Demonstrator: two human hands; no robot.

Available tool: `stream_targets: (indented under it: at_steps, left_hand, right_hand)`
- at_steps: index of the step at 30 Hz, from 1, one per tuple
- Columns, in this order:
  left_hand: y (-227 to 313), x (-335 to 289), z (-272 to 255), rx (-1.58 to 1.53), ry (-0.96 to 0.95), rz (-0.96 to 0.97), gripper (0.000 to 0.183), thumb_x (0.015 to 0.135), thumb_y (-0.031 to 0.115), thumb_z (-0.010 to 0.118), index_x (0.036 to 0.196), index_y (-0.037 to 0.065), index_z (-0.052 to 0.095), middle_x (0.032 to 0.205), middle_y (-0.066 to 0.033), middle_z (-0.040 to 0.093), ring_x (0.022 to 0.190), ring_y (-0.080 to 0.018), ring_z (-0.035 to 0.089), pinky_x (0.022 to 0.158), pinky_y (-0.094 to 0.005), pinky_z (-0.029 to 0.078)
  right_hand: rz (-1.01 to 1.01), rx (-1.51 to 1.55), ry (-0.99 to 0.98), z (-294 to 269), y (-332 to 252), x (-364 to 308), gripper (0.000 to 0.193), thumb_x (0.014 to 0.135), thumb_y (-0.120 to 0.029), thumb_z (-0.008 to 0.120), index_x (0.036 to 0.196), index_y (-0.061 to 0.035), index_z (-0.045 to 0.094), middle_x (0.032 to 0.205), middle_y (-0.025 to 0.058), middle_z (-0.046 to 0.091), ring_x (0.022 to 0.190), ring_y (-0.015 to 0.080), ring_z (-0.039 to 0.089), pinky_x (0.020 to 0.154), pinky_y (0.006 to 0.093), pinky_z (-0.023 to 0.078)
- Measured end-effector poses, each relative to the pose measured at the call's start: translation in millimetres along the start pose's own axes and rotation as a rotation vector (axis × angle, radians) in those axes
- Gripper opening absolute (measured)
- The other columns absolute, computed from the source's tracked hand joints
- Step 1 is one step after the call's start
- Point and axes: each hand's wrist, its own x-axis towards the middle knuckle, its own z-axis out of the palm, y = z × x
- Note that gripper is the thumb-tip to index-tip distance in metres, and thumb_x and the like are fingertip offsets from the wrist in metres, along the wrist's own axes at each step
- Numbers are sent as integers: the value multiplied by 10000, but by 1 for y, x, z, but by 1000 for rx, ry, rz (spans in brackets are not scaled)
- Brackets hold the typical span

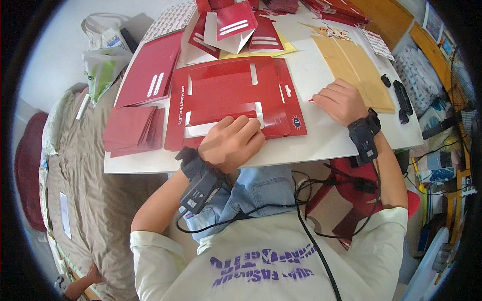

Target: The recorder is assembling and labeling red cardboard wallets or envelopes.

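Observation:
In front of me lies a large red cardboard backing card [221, 93] with white-edged slots and a hang hole at its right end. My left hand [233, 143] rests on its near edge, fingers curled in against the lower slot; the fingertips are hidden. To the right, my right hand [339, 103] hovers by the card with its fingers closed. A small red piece [311, 100] sticks out from its fingertips. The rest of that piece is hidden in the hand.
Left of the card are a stack of red folders [150, 70] and a fanned pile of smaller red cards [133, 130]. Folded red wallets [231, 25] stand behind. At right are a brown envelope [356, 70], small scattered pieces [331, 33] and black clips [402, 98]. Black cables [301, 200] hang across my lap.

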Motion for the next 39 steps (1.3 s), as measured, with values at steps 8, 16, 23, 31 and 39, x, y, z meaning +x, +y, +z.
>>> stream_targets:
  at_steps: [8,16,23,31,39]
  left_hand:
    - [2,0,-5,-8,-8,8,270,775,257,736,868,23,637,827,-60,574,729,-197,578,648,-327,484]
    - [3,-2,-7,37,18,-3,381,770,369,733,926,30,657,813,-33,563,707,-167,556,643,-317,409]
    - [2,-13,-11,76,-28,-93,328,771,334,728,908,47,650,827,-25,569,697,-145,550,639,-300,418]
    - [2,-13,-13,70,-35,-118,268,788,306,719,872,57,663,843,-14,603,680,-124,558,619,-282,420]
    - [3,-14,-12,72,-20,-131,265,737,275,740,869,59,660,836,-18,593,672,-130,553,618,-287,412]
  right_hand:
    - [258,-57,-15,0,29,4,94,794,-191,671,811,-100,652,790,46,611,784,233,609,679,346,488]
    - [544,-2,-104,53,183,-1,192,821,-210,668,853,-20,654,841,136,586,781,299,597,701,386,479]
    - [655,-21,-220,92,235,5,240,856,-226,630,966,-17,675,926,172,634,843,319,625,779,365,497]
    - [681,-71,-180,122,254,6,252,876,-230,608,987,-13,671,948,176,640,851,314,628,780,367,497]
    - [764,-69,-191,103,240,-4,274,906,-240,573,1013,-5,664,983,180,649,847,298,629,773,363,495]
